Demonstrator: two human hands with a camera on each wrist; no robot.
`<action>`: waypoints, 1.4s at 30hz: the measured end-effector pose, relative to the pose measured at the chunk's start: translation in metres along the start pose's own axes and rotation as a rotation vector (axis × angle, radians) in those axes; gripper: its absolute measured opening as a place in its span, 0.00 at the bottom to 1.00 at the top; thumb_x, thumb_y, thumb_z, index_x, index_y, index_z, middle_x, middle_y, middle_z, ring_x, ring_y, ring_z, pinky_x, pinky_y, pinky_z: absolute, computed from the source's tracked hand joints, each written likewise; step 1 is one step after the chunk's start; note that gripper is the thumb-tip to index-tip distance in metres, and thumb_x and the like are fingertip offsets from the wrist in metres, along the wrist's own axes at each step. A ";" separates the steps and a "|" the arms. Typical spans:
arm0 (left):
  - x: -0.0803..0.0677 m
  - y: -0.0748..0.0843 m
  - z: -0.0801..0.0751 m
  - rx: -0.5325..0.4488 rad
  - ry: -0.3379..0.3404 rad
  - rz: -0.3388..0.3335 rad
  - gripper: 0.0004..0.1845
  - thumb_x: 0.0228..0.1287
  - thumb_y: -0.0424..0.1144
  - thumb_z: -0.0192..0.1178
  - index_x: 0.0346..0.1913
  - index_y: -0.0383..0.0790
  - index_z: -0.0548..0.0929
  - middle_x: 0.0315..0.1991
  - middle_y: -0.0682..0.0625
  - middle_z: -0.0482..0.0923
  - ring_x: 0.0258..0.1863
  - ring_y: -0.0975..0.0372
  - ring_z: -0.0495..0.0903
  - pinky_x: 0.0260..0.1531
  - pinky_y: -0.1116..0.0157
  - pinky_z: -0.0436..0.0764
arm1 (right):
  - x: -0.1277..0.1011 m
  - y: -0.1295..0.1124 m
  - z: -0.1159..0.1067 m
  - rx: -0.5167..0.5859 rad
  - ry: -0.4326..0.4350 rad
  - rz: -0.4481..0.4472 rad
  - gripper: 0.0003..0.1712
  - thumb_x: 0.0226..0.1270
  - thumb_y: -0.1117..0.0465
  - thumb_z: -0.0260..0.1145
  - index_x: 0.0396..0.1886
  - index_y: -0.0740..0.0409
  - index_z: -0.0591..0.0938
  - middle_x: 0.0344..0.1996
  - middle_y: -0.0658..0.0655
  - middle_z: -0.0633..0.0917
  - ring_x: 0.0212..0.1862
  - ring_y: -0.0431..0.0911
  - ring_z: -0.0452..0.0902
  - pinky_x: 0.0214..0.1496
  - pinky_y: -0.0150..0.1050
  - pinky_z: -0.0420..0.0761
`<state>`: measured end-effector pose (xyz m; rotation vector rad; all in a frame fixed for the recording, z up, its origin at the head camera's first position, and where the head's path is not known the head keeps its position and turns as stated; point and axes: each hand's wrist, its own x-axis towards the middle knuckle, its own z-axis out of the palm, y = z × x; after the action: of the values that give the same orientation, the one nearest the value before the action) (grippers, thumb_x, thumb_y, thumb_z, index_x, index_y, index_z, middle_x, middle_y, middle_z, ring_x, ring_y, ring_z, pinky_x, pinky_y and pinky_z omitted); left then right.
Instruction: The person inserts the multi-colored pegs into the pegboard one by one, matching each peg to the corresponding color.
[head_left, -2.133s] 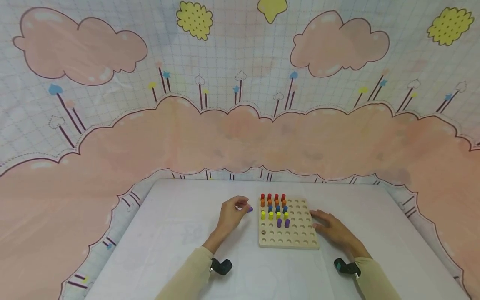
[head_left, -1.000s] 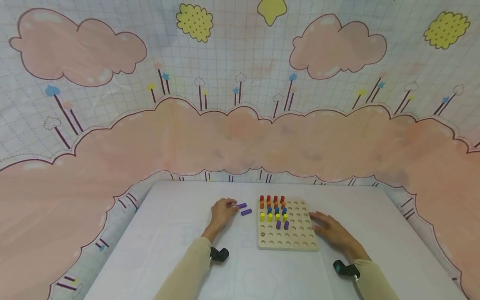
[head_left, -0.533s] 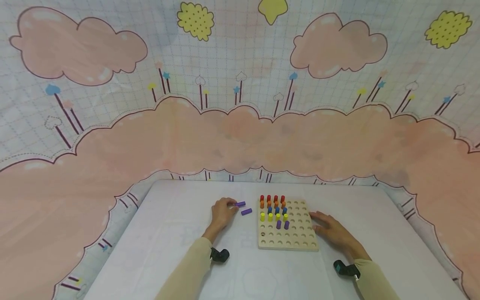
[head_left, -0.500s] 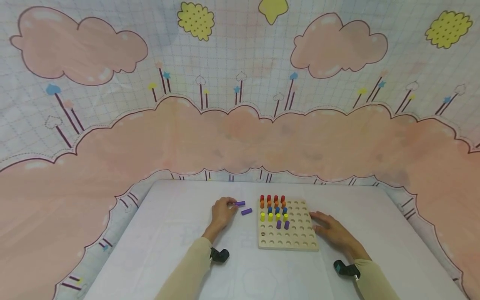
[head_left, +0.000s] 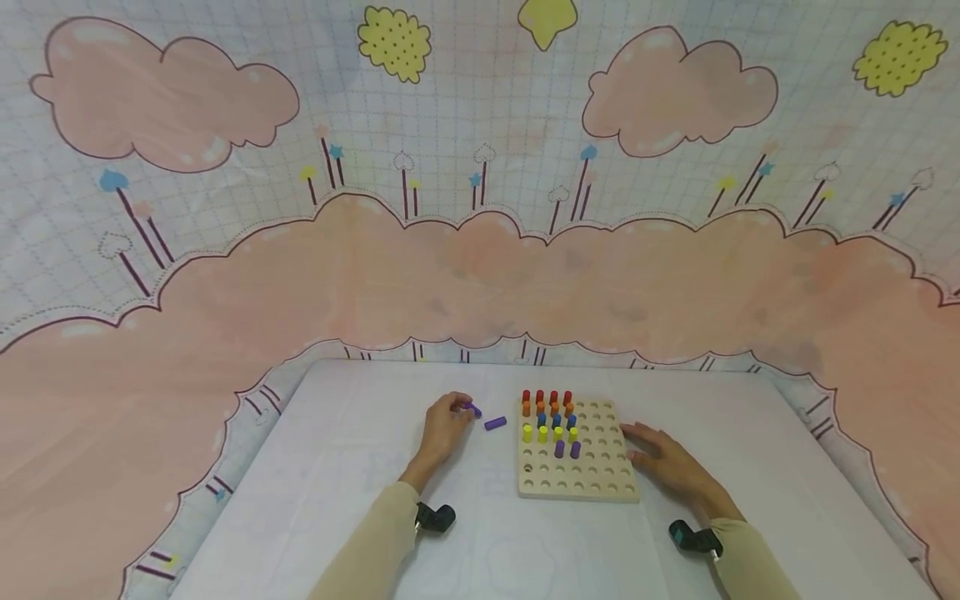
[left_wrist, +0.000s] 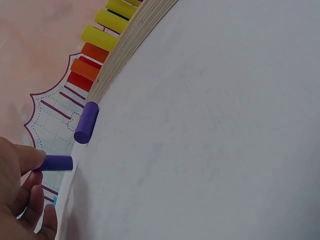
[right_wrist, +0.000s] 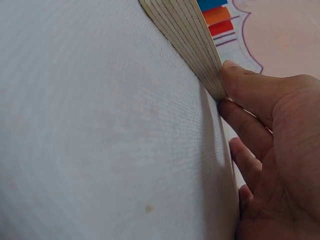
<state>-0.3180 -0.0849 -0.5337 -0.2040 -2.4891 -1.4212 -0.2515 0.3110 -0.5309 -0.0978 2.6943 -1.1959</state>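
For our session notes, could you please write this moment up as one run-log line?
left hand: pinches purple peg | second purple peg: lying on table | right hand: flat against pegboard edge

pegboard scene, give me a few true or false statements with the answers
1. The left hand pinches a purple peg. True.
2. Two purple pegs stand in the pegboard. True.
3. The loose purple peg stands upright in a hole. False: it lies on the table, left of the board.
4. The right hand holds a yellow peg. False: it holds no peg; its fingertips touch the board's right edge.
5. Every hole is filled. False: the right columns and near rows are empty.
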 end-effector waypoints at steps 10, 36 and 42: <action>-0.003 0.008 -0.006 -0.087 -0.016 0.005 0.10 0.65 0.29 0.62 0.48 0.33 0.83 0.39 0.43 0.85 0.43 0.54 0.84 0.44 0.62 0.83 | 0.000 0.000 -0.001 0.008 0.004 -0.007 0.35 0.66 0.45 0.64 0.71 0.49 0.70 0.77 0.67 0.55 0.77 0.70 0.37 0.71 0.72 0.36; -0.037 0.035 -0.010 -0.089 -0.145 0.052 0.10 0.64 0.31 0.64 0.48 0.35 0.81 0.40 0.46 0.85 0.43 0.55 0.83 0.55 0.51 0.78 | -0.001 0.000 0.001 0.034 0.012 0.020 0.34 0.67 0.45 0.64 0.71 0.45 0.70 0.78 0.65 0.53 0.77 0.69 0.35 0.71 0.73 0.35; -0.046 0.043 -0.003 -0.084 -0.199 0.048 0.11 0.66 0.33 0.62 0.49 0.36 0.80 0.42 0.48 0.84 0.45 0.58 0.82 0.55 0.53 0.79 | -0.002 0.001 0.003 0.039 0.011 0.026 0.34 0.66 0.45 0.65 0.71 0.45 0.70 0.78 0.65 0.53 0.78 0.68 0.34 0.71 0.73 0.35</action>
<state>-0.2625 -0.0652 -0.5105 -0.4394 -2.5604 -1.5563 -0.2489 0.3100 -0.5338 -0.0502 2.6713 -1.2447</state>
